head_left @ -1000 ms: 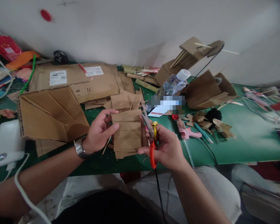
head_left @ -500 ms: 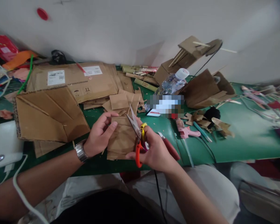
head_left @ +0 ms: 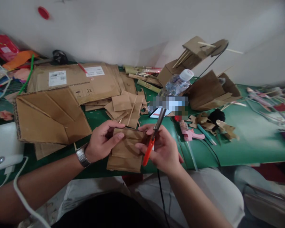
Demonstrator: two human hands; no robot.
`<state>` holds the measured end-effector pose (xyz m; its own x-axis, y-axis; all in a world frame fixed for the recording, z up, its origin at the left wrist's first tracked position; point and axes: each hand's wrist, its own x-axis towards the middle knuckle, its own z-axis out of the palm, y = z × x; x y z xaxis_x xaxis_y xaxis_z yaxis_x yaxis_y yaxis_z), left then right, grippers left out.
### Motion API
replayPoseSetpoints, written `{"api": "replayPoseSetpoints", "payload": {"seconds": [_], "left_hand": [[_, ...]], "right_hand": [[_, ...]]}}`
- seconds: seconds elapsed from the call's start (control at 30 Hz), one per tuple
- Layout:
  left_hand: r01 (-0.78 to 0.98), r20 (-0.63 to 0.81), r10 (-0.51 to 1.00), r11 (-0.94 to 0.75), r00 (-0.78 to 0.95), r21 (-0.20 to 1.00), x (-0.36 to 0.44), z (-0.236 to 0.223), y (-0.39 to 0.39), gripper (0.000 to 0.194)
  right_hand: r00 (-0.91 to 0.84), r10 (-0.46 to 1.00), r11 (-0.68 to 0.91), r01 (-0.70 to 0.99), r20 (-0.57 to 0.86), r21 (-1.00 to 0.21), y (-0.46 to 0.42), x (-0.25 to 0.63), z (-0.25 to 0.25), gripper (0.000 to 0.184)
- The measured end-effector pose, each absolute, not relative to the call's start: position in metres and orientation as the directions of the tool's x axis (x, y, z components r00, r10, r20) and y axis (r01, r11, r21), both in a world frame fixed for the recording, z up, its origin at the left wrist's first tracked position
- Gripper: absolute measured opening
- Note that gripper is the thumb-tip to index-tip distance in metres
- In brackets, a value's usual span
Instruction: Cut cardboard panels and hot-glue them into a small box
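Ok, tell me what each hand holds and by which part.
Left hand: the cardboard piece, by its upper left edge. Right hand: the scissors, by the handle end, its thumb at the cardboard's right side.

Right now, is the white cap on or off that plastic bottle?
On: the white cap covers the mouth of the clear plastic bottle; how tightly, I cannot tell.

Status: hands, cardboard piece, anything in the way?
Left hand pinching creased cardboard piece. Right hand at its edge, holding scissors. Scraps beyond, not blocking.
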<state>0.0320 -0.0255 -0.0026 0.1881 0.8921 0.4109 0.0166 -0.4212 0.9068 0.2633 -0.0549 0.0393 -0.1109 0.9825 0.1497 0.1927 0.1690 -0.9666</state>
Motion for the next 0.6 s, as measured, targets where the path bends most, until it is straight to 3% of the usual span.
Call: {"api": "replayPoseSetpoints", "payload": {"seconds": [0.17, 0.47, 0.6], "left_hand": [[0.022, 0.398, 0.893, -0.411, 0.211, 0.911, 0.0311, -0.0026, -0.0295, 0.024], [-0.208, 0.393, 0.878, -0.345, 0.273, 0.915, 0.0300, -0.0006, -0.0330, 0.029], [-0.212, 0.392, 0.884, -0.345, 0.253, 0.914, 0.0306, -0.0020, -0.0318, 0.028]], "right_hand": [[-0.052, 0.976, 0.217, 0.179, 0.211, -0.960, -0.0554, 0.2575, 0.0363, 0.036], [-0.022, 0.937, 0.347, 0.133, 0.347, -0.928, -0.0541, 0.2584, 0.0414, 0.038], [-0.028, 0.935, 0.355, 0.142, 0.354, -0.924, -0.0531, 0.2591, 0.0419, 0.036]]}}
